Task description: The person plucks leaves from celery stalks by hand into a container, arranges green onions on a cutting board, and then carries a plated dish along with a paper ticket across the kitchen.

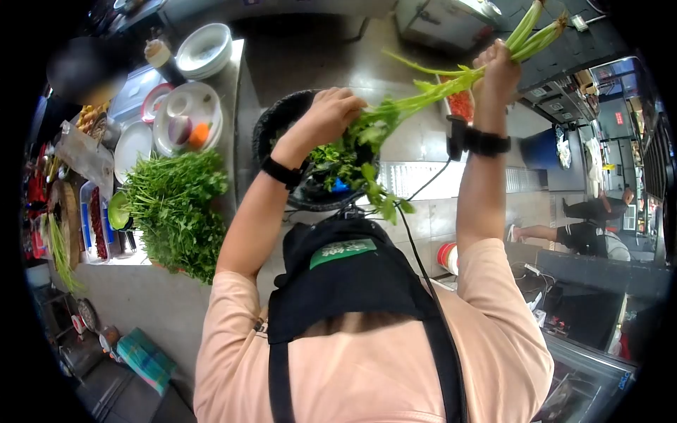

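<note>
My right hand (499, 69), raised at the upper right, is closed around the pale stalks of a bunch of celery (436, 93) near the root ends. The bunch slants down leftward to its leafy tops. My left hand (333, 113) is at those leaves, its fingers bent and pressed together on the leafy end; exactly what they pinch is partly hidden. Beneath my left hand stands a black-lined bin (265, 134) with green leaf scraps (330, 168) and a bit of something blue inside. Some celery leaves hang over the bin's right edge.
Left of the bin, a table carries a heap of leafy greens (176, 211), a tub (166, 144) with an onion and carrot, and stacked plates (204, 53). A tray of red pieces (461, 104) lies beyond my right forearm. Another person (599, 218) is at far right.
</note>
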### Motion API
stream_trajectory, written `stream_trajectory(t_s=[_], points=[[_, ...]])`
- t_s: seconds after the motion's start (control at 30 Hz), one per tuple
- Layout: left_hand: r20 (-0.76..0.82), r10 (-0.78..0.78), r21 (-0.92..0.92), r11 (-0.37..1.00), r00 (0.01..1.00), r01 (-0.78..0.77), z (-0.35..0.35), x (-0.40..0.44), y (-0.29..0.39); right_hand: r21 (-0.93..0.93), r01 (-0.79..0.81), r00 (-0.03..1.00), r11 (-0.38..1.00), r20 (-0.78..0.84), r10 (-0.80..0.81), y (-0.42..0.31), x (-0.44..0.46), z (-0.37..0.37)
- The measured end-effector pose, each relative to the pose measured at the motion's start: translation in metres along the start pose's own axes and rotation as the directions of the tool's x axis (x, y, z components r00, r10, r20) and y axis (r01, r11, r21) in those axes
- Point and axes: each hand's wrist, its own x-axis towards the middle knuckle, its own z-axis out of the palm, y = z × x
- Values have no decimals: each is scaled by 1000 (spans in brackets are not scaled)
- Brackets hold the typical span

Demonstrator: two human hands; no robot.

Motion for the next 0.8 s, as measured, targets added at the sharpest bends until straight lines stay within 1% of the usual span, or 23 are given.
stream_trajectory(t_s=[0.03, 0.07, 0.1, 0.13, 0.2, 0.23, 0.3, 0.4, 0.43, 0.47, 0.53, 0.57, 0.63, 0.67, 0.73, 0.77, 0.8], points=[[42, -13, -10, 1000, 999, 13, -4, 0, -1, 29, 13, 998, 999, 67, -15, 0, 0, 0], [83, -25, -20, 999, 996, 27, -7, 1, -1, 27, 13, 998, 1000, 67, -15, 0, 1, 0], [-16, 43, -40, 998, 999, -44, -7, 2, -1, 10, 32, 998, 999, 60, -33, 0, 3, -1], [-16, 43, -42, 998, 999, -44, -7, 2, 0, -7, 51, 997, 999, 53, -51, 0, 5, -2], [-30, 130, 150, 981, 991, -124, -10, 2, 3, 2, 36, 999, 999, 36, -36, 1, 8, -4], [-33, 128, 152, 981, 991, -121, -11, 1, 6, 14, 20, 1000, 1000, 20, -20, 2, 9, -5], [6, 118, 246, 962, 993, -116, -10, 1, 14, -1, 33, 999, 999, 6, -33, 2, 8, -5], [-15, 127, 252, 960, 992, -119, -8, -1, 16, -22, 41, 999, 999, -25, -42, 0, 8, -4], [-19, 110, 210, 972, 994, -104, -9, -2, 17, -30, 37, 998, 999, -40, -38, -1, 8, -4], [-20, 110, 211, 972, 994, -103, -10, -3, 18, -29, 37, 999, 999, -39, -38, -2, 8, -3], [-71, 72, 155, 986, 995, -60, -14, -3, 20, -48, 57, 997, 997, -46, -59, -4, 8, -2], [-72, 72, 156, 986, 995, -60, -16, -2, 22, -47, 57, 997, 997, -45, -59, -5, 7, -1], [-147, 44, 88, 996, 988, -32, -20, 0, 27, -38, 57, 998, 998, -27, -58, -6, 7, 0], [-148, 44, 89, 996, 988, -31, -21, 0, 25, -37, 58, 998, 998, -26, -59, -6, 6, 0], [38, -126, -136, 982, 991, 130, -23, -1, 20, -15, 84, 996, 996, -5, -84, -9, 3, 3], [38, -125, -136, 982, 991, 129, -21, -1, 18, -15, 84, 996, 996, -6, -84, -10, 3, 2], [110, -222, -337, 909, 969, 246, -20, 0, 16, 17, 94, 995, 995, 30, -94, -12, 4, 2]])
